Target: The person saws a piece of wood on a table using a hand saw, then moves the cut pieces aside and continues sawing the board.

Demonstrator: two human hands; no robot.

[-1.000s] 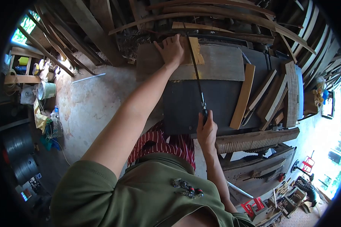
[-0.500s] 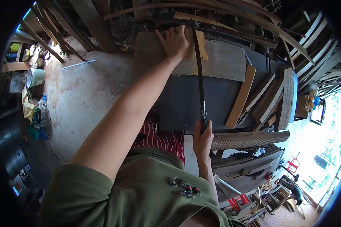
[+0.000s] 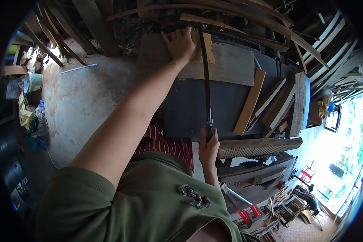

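My left hand (image 3: 182, 45) lies with its fingers spread on a wide grey-brown board (image 3: 230, 66), near the board's far edge. Just right of that hand, a long handsaw (image 3: 206, 80) lies across the board, its narrow dark blade pointing away from me. A pale, bare-wood patch (image 3: 208, 46) shows beside the blade. My right hand (image 3: 209, 146) is wrapped round the saw's dark handle, close to the near edge of the black tabletop (image 3: 185, 109) under the board.
Loose wooden strips (image 3: 250, 103) lie on the table's right side. Long curved planks (image 3: 213, 7) are stacked beyond it. A circular saw blade (image 3: 266, 182) shows below right. A bucket (image 3: 33, 82) stands at the left, and another person (image 3: 306, 197) bends over at far right.
The whole scene has shifted slightly left as the camera turned. My left hand stays on the board, and my right hand keeps hold of the saw in nearly the same position.
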